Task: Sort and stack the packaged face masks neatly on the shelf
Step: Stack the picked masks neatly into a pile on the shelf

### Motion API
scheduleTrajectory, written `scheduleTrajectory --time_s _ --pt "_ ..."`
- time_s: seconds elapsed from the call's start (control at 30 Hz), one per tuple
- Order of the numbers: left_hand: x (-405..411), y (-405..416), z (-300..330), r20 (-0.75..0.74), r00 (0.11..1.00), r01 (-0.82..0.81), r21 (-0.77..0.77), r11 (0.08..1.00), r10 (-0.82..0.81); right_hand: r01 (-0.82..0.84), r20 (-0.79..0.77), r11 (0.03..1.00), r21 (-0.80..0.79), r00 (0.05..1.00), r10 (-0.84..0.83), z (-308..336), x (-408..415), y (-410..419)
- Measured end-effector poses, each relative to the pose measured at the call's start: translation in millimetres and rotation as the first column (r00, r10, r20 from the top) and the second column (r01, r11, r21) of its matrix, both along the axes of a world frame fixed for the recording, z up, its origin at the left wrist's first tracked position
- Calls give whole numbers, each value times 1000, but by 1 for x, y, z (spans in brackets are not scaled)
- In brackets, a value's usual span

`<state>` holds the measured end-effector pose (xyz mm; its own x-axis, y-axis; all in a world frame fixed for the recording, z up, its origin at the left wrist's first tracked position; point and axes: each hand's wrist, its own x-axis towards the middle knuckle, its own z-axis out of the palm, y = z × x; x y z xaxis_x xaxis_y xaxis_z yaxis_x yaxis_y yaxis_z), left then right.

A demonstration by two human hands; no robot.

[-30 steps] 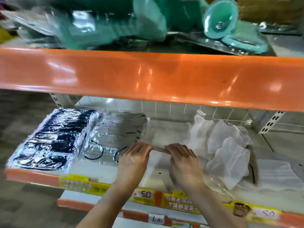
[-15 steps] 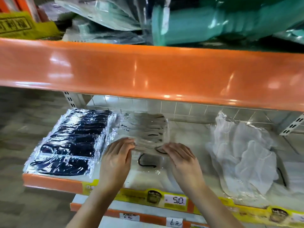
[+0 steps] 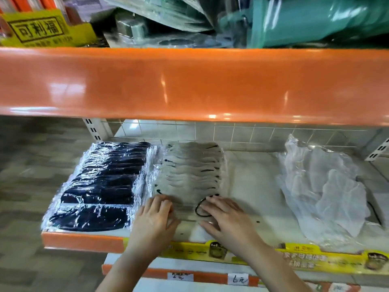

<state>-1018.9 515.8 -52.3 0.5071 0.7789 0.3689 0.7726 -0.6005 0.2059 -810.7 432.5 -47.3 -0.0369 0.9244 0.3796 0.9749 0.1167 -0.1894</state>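
Observation:
A row of black packaged masks (image 3: 105,186) lies overlapped at the left end of the white shelf (image 3: 252,178). Beside it runs a row of grey masks in clear packets (image 3: 191,167) with black ear loops. My left hand (image 3: 155,220) and my right hand (image 3: 225,216) lie flat, fingers straight, on the nearest grey packet (image 3: 187,207) at the front of that row. A loose heap of white packaged masks (image 3: 324,192) sits at the right of the shelf.
An orange shelf edge (image 3: 193,85) hangs low above, carrying teal packets (image 3: 315,20) and a yellow box (image 3: 42,28). A wire grid backs the shelf. Yellow price strips (image 3: 315,260) line the front edge. Bare shelf lies between the grey row and the white heap.
Both hands carried the clear grey packet leftward and set it down at the front of the grey row. The view shifted left, so the white heap now sits farther right.

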Motion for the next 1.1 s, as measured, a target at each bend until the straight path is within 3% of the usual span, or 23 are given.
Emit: scheduleTrajectory --time_s 0.23,0.53,0.73,0.97,1.1 --pt "8 7 3 -87 996 5 -60 998 -10 61 23 998 -26 998 -60 -6 -10 13" --pt "18 13 7 -105 994 -13 14 1000 15 142 12 989 29 990 -142 -9 -17 23" --pt "19 9 4 -124 992 -40 -12 999 38 80 -28 994 69 997 -79 -1 -16 16" --pt "65 -20 14 -9 999 33 -6 999 -33 13 -133 999 46 991 -7 4 -5 7" --pt "102 -36 23 42 993 106 -11 994 -106 74 -215 993 92 975 -53 10 26 -5"
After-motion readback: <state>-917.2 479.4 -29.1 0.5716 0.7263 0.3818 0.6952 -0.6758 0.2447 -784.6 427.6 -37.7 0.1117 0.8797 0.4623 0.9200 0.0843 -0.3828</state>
